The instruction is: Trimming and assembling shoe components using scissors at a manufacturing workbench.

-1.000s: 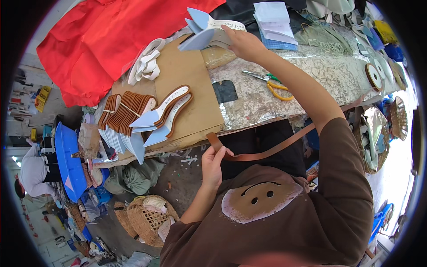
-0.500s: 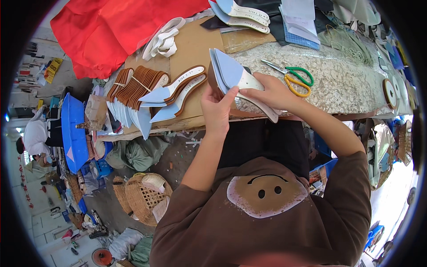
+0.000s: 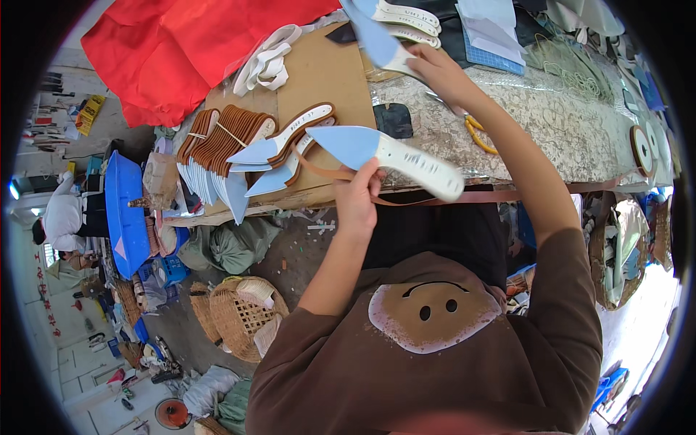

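My left hand (image 3: 357, 199) is closed on an insole (image 3: 377, 154) with a pale-blue pointed end and a white heel. A narrow brown strip (image 3: 493, 196) passes through the same fingers and trails right along the table edge. Farther back, my right hand (image 3: 438, 71) grips another blue-and-white insole (image 3: 375, 40), blurred, beside a stack of similar insoles (image 3: 409, 16). Left of my left hand lie brown-edged insoles (image 3: 304, 122). Next to those sits a bundled row of brown-edged insoles (image 3: 235, 134). My right forearm partly covers the scissors (image 3: 476, 135).
A small black pad (image 3: 393, 120) lies on the worn table (image 3: 551, 138). Behind are red cloth (image 3: 188, 51), white straps (image 3: 270, 61) and a blue cutting mat (image 3: 496, 61) under papers. Left of the table stand a blue tub (image 3: 125, 214) and a wicker basket (image 3: 243, 319). Another person (image 3: 61, 217) is farther off.
The insoles that both hands held together are now apart. My right hand has carried one away toward the back stack. My left hand keeps one, and the brown strip now shows in its fingers.
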Demonstrator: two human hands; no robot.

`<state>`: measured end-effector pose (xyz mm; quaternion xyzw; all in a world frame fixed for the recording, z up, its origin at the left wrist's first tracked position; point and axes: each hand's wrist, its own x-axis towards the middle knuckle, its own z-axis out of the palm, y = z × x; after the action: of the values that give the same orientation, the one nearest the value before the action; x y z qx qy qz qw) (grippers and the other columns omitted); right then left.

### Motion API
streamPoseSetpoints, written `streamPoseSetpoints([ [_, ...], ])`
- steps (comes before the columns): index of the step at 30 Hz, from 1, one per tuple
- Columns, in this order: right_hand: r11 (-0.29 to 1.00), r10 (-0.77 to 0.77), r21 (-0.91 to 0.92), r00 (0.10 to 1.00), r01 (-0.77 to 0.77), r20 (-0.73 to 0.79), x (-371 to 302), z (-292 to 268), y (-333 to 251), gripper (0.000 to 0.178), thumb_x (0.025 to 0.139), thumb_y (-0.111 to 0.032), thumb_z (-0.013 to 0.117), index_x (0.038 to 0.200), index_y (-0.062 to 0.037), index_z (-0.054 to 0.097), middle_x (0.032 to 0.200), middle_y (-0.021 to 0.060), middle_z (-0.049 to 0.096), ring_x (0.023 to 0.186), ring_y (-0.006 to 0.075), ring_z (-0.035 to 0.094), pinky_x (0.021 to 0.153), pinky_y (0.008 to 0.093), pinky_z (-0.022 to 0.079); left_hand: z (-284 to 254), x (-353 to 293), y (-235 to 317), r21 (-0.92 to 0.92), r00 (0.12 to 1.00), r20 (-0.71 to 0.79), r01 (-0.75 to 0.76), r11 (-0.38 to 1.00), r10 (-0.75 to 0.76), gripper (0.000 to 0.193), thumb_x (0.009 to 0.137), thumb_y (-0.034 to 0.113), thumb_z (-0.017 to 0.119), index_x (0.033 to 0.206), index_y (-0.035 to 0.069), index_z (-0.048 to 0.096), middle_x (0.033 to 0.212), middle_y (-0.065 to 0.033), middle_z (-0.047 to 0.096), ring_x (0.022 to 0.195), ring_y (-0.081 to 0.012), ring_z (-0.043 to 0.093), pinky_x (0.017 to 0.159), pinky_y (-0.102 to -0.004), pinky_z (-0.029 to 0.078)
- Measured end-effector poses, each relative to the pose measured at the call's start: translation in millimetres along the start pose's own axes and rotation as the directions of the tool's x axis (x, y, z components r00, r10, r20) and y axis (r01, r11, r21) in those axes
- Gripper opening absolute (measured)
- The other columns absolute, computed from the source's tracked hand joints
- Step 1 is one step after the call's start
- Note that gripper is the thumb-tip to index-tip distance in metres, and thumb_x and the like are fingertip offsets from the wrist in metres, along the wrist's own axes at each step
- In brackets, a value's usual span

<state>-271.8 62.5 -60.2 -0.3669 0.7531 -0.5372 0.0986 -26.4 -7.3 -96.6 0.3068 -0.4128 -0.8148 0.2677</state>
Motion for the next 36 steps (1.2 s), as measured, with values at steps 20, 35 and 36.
streamPoseSetpoints([
  [20,0.869,-0.361,-0.251,0.894,0.425,0.265,-124.3,26.4,9.4,0.036,0.082,-0.022,0.072,0.117,-0.0127,0.067,0.102,0.014,0.066,0.102,0.0311,0.061,0.09,0.042,0.047,14.7,-56.7,2.0,0.17,0.96,0.26,-0.152,0.974,0.104,0.014,0.103,0.019,0.048,0.095,0.008,0.05,0.077,0.0019,0.049,0.058,-0.004,0.042,0.05,-0.0185,0.034],
  [35,0.965,-0.159,0.254,0.918,0.067,0.363,-138.9,-2.3,-8.7,0.03,0.079,-0.024,0.076,0.095,-0.0012,0.065,0.109,0.0112,0.06,0.091,0.0265,0.06,0.085,0.0368,0.047,30.3,-57.7,-10.1,0.393,0.879,0.476,-0.201,0.897,-0.011,0.026,0.105,0.021,0.043,0.089,0.003,0.054,0.07,0.0026,0.045,0.063,-0.0074,0.043,0.057,-0.0256,0.037],
  [36,0.965,-0.156,0.255,0.918,0.063,0.365,-146.2,-4.0,-25.6,0.03,0.079,-0.024,0.076,0.095,-0.0012,0.065,0.109,0.0112,0.06,0.091,0.0265,0.06,0.085,0.0368,0.047,34.2,-56.0,-13.9,0.482,0.878,0.474,-0.317,0.817,0.061,0.025,0.104,0.019,0.044,0.089,0.002,0.054,0.071,0.001,0.05,0.066,-0.01,0.048,0.06,-0.0286,0.042],
])
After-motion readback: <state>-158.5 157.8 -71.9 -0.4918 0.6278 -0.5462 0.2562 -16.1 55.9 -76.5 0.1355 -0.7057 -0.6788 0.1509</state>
